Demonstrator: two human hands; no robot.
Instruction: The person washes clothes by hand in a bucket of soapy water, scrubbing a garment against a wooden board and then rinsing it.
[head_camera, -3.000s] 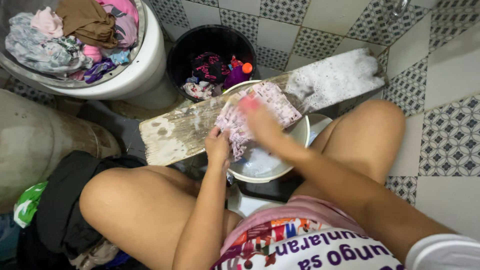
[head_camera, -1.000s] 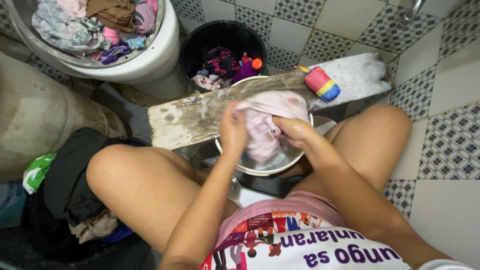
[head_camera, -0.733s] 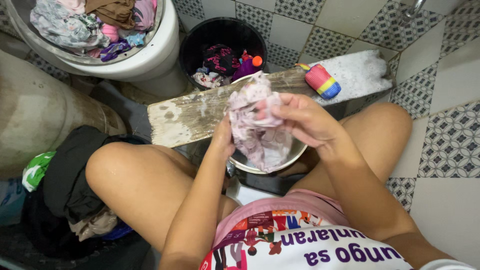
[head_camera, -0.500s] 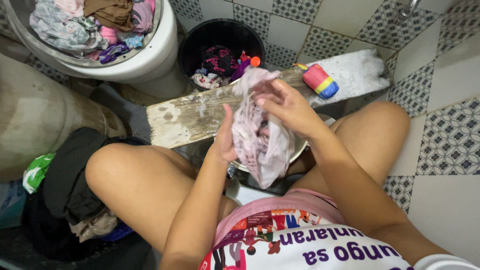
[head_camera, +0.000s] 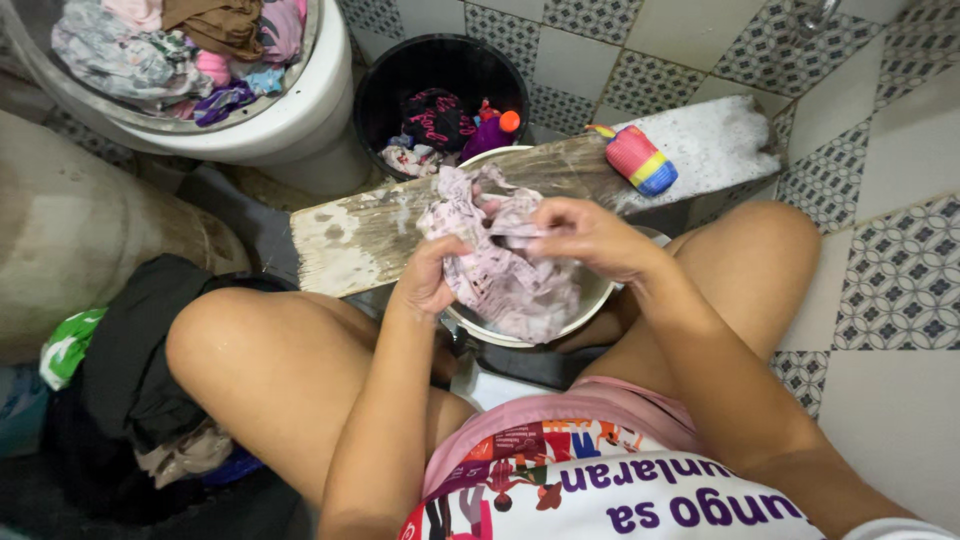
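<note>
Both hands grip a wet pink patterned garment (head_camera: 500, 265) over a metal basin (head_camera: 590, 300), btwn the knees. Left hand (head_camera: 432, 280) fingers clamped on its left side; right hand (head_camera: 590, 235) fingers pinched on the top edge. Wooden washboard (head_camera: 370, 235) behind, w/ a striped scrub brush (head_camera: 640, 160) at the soapy end. Black bucket (head_camera: 400, 75) beyond.

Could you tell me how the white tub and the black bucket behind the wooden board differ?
The white tub is pale, wide and heaped to the rim with mixed clothes; the black bucket is dark, narrower and holds only a few items low inside. The white tub sits at the far left, partly out of frame; the black bucket stands whole beside it, just behind the wooden board. Both are round, open-topped and hold laundry on the tiled floor.
</note>
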